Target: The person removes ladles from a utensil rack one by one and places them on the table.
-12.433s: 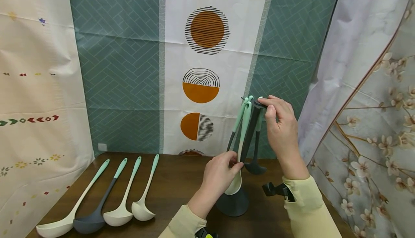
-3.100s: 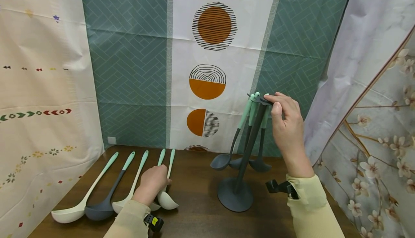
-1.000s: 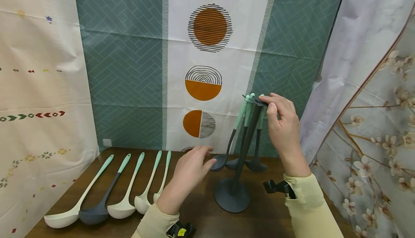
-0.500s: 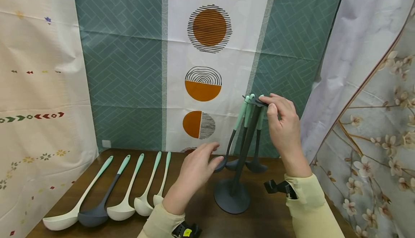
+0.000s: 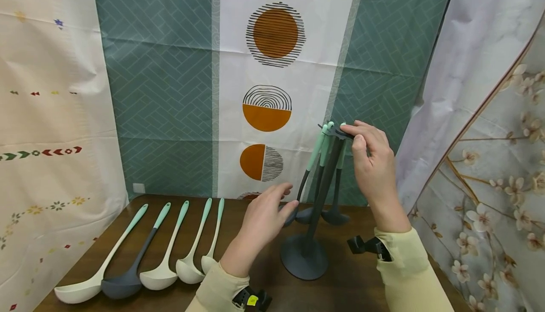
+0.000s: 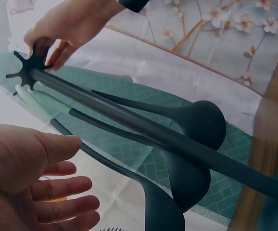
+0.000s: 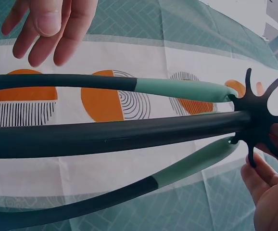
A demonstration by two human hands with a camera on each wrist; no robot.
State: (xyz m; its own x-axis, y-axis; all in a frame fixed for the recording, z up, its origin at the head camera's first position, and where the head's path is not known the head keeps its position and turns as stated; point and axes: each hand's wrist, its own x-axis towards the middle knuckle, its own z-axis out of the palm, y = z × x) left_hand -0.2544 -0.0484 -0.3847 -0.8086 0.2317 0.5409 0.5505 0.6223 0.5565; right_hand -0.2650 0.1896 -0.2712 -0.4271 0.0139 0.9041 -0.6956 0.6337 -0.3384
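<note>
A dark grey utensil stand [image 5: 304, 257] with a star-shaped hook top stands on the table. Three dark grey ladles with mint handles hang from it; the left one [image 6: 160, 207] is nearest my left hand. My right hand [image 5: 374, 170] holds the hook top, seen also in the right wrist view around the stand's pole [image 7: 105, 137]. With fingers spread and nothing between them, my left hand [image 5: 264, 217] hovers left of the stand, partly covering the left ladle's bowl. Whether it touches that ladle, I cannot tell; the left wrist view shows a gap.
Several ladles lie in a row on the table's left: a large white one [image 5: 81, 290], a dark grey one [image 5: 121, 286], and white ones getting smaller, the smallest [image 5: 207, 262] beside my left forearm. A patterned cloth [image 5: 166, 113] hangs behind the brown table [image 5: 340, 274].
The white ladle my left hand held at the stand now lies at the row's right end. My left hand has let go and moved right, back to the stand. My right hand stays put.
</note>
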